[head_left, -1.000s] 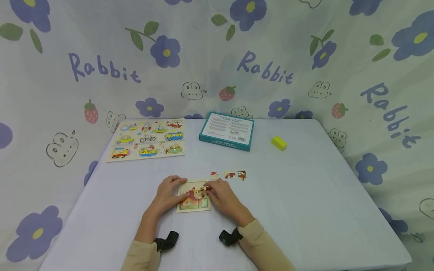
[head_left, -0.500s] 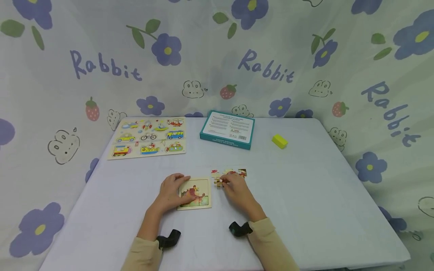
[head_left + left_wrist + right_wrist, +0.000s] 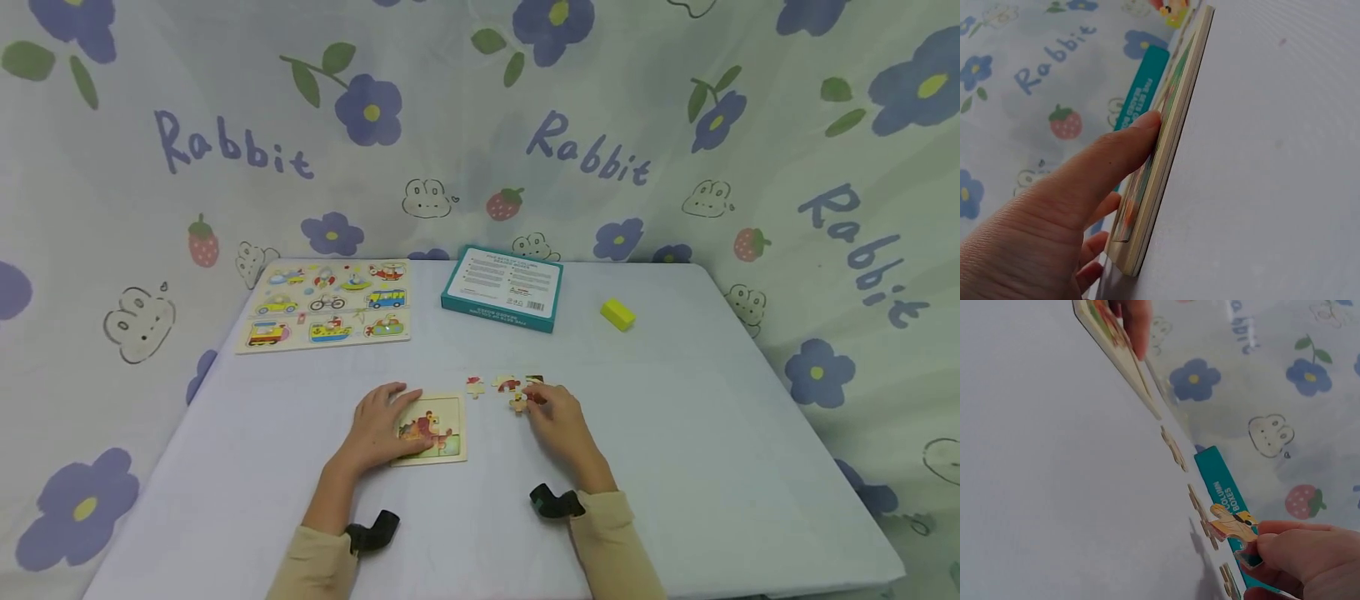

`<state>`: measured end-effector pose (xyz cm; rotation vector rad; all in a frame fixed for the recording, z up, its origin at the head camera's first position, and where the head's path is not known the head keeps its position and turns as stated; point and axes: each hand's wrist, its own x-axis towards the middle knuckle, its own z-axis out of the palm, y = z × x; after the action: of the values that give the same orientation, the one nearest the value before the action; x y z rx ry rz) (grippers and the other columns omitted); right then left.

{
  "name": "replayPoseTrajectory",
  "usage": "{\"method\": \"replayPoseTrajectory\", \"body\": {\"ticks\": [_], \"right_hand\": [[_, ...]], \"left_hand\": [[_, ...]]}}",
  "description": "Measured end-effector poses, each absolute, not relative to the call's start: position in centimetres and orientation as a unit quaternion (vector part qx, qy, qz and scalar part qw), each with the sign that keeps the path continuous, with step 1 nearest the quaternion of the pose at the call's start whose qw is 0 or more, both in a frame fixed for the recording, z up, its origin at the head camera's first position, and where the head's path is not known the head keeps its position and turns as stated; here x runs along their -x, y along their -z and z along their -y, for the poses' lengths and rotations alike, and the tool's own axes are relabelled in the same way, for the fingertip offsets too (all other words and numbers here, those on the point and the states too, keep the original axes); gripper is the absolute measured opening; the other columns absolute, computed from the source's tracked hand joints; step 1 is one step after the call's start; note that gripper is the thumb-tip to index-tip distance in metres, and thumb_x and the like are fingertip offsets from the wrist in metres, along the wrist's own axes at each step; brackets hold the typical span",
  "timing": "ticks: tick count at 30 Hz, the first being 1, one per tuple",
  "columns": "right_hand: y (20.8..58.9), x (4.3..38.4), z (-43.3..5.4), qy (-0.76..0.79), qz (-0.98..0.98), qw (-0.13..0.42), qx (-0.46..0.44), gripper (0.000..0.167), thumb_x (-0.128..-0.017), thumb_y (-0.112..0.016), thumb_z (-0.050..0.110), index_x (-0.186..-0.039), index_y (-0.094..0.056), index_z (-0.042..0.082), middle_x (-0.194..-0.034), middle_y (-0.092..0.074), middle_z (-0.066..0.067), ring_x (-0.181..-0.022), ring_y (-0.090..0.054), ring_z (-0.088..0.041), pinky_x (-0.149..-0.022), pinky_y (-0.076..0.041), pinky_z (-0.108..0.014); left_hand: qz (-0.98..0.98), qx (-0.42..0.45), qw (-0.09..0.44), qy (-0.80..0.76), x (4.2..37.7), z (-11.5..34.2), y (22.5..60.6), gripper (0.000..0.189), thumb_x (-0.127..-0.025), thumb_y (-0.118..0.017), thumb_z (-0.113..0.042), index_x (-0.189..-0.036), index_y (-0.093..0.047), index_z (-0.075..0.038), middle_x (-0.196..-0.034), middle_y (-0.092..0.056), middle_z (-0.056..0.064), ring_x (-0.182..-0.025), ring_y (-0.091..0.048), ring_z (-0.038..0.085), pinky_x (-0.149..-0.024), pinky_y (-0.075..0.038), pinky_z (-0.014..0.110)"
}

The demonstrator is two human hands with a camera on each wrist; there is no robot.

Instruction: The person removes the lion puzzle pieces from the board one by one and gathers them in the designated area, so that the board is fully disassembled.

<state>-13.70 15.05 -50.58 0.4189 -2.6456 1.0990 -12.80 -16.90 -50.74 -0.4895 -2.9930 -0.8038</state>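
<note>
A small wooden jigsaw tray (image 3: 442,406), partly filled with a picture in red, orange and green, lies flat in front of the person. The left hand (image 3: 381,423) rests at its left side, with the thumb (image 3: 1141,128) pressed along the face and the other fingers by the upper left corner. To the right of the tray, the right hand (image 3: 562,421) pinches a jigsaw piece (image 3: 1233,525) between thumb and forefinger, above the table. Behind it lie loose pieces: a left one (image 3: 475,386), a middle one (image 3: 506,384) and a right one (image 3: 534,379) partly covered by the right hand.
A larger vehicle puzzle board (image 3: 324,307) lies at the back left. A teal and white box (image 3: 501,289) sits at the back centre, with a yellow block (image 3: 618,315) to its right. Behind the white-covered table (image 3: 712,467) hangs a printed curtain (image 3: 465,108).
The right hand has moved from over the jigsaw tray to the right with a piece pinched, now in front of the rightmost loose piece. The left hand stays at the tray.
</note>
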Motion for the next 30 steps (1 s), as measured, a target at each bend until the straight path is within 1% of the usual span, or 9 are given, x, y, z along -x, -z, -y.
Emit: {"method": "replayPoseTrajectory", "body": {"ticks": [8, 16, 23, 30], "right_hand": [[50.8, 13.5, -16.3, -0.368, 0.911, 0.133, -0.131, 0.02, -0.083, -0.066, 0.006, -0.103, -0.069, 0.009, -0.09, -0.065, 0.0, -0.082, -0.054, -0.014, -0.07, -0.047, -0.034], [50.8, 13.7, -16.7, -0.357, 0.921, 0.112, -0.107, 0.018, -0.086, -0.063, 0.007, -0.102, -0.069, 0.007, -0.087, -0.064, -0.002, -0.08, -0.052, -0.016, -0.071, -0.045, -0.034], [50.9, 13.9, -17.0, -0.334, 0.927, 0.121, -0.12, 0.018, -0.086, -0.063, 0.007, -0.102, -0.068, 0.004, -0.087, -0.065, -0.004, -0.075, -0.05, -0.017, -0.066, -0.043, -0.033], [50.8, 13.8, -17.1, -0.326, 0.93, 0.119, -0.124, 0.017, -0.085, -0.063, 0.007, -0.101, -0.067, 0.003, -0.08, -0.06, -0.001, -0.072, -0.048, -0.015, -0.064, -0.042, -0.032]], "left_hand": [[0.953, 0.158, 0.003, 0.259, 12.7, 16.9, 50.6, 0.086, -0.065, -0.067, -0.065, -0.134, -0.048, -0.017, -0.136, -0.035, 0.012, -0.126, -0.023, 0.034, -0.102, -0.015, 0.055], [0.953, 0.157, -0.001, 0.26, 12.7, 16.9, 50.6, 0.087, -0.065, -0.067, -0.065, -0.134, -0.047, -0.017, -0.136, -0.034, 0.011, -0.127, -0.022, 0.033, -0.103, -0.014, 0.054], [0.952, 0.16, -0.001, 0.259, 12.8, 16.9, 50.6, 0.087, -0.065, -0.067, -0.065, -0.135, -0.047, -0.017, -0.136, -0.034, 0.011, -0.127, -0.022, 0.033, -0.103, -0.013, 0.054], [0.952, 0.16, -0.002, 0.259, 12.8, 16.9, 50.7, 0.087, -0.065, -0.067, -0.065, -0.135, -0.047, -0.017, -0.136, -0.034, 0.012, -0.127, -0.022, 0.034, -0.102, -0.014, 0.055]]}}
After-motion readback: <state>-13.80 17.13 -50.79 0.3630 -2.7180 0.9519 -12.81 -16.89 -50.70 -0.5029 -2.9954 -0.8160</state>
